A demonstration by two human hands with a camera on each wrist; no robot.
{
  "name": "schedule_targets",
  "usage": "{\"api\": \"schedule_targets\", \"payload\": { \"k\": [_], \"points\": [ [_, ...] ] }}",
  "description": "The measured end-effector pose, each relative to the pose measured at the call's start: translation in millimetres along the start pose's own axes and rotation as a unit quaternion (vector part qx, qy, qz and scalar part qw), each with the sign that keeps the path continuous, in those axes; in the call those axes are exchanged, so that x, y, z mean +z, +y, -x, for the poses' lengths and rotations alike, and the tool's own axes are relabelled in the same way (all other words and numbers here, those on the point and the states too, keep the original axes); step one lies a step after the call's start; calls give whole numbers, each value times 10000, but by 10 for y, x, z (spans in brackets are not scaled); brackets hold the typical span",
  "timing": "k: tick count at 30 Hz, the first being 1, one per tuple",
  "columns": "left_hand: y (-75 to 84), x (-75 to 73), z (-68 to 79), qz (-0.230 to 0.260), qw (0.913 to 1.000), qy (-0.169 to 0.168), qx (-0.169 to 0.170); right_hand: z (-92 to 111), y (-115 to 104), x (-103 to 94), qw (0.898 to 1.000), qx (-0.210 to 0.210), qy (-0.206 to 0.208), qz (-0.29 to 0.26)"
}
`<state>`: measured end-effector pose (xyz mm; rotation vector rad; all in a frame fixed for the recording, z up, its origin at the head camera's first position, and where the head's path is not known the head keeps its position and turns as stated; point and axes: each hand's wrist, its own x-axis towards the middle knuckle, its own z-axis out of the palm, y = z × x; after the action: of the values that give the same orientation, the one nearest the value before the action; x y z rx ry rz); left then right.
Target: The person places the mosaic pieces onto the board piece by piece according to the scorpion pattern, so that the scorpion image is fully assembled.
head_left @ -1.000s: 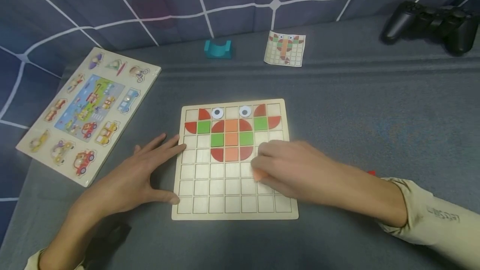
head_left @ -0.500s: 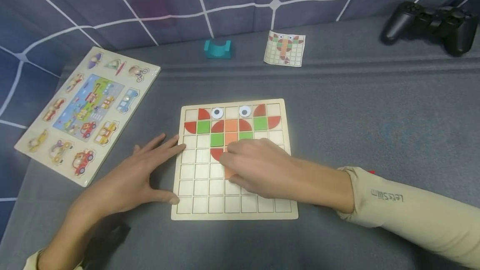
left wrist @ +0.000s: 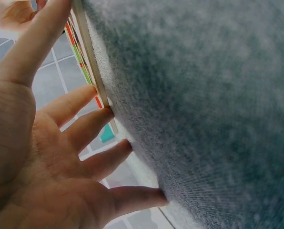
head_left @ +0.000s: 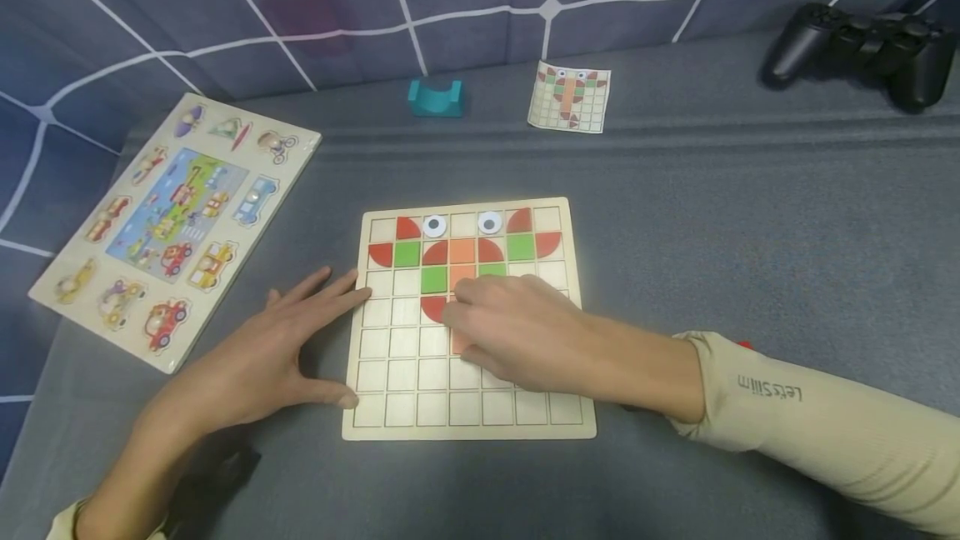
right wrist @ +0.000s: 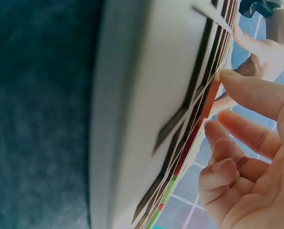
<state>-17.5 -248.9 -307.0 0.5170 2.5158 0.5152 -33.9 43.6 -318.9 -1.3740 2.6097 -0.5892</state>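
A pale wooden grid board (head_left: 405, 373) lies on the grey cloth, with red quarter-round, green and orange tiles and two eye discs in its upper rows. My right hand (head_left: 525, 332) is over the middle of the board, thumb and index finger at opposite edges of an orange square tile (head_left: 459, 344); this tile (right wrist: 211, 98) sits at the board's surface in the right wrist view. The other right fingers are curled in. My left hand (head_left: 262, 348) spreads along the board's left edge, thumb and fingertips touching it. The right hand hides several cells.
A picture puzzle board (head_left: 161, 290) lies at the left. At the back are a teal cradle-shaped block (head_left: 436, 100), a printed pattern card (head_left: 570, 98) and a black game controller (head_left: 862, 57). A bit of red (head_left: 745, 344) shows behind the right sleeve.
My right hand has moved left across the board, carrying the orange tile to the cell below the orange column. Over the last half second it has barely shifted. The left hand stays put.
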Motion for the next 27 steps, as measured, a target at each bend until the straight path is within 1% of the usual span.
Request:
{"api": "schedule_targets", "payload": {
  "k": [7, 15, 22, 24, 27],
  "points": [
    [-11, 10, -9, -17, 10000, -11, -23, 21, 16, -10, 9995, 132, -204, -196],
    [-13, 6, -6, -6, 10000, -54, -65, 36, 22, -12, 9987, 115, -293, -392],
    [-10, 1, -5, 11, 9999, -75, -71, 52, 34, -19, 9957, 183, -342, -836],
    [-8, 0, -5, -7, 10000, -76, -61, 52, 37, -24, 9956, 218, -334, -845],
    [-8, -5, -6, 7, 9999, -84, -57, 39, 34, -35, 9965, 368, -287, -694]
  ]
}}
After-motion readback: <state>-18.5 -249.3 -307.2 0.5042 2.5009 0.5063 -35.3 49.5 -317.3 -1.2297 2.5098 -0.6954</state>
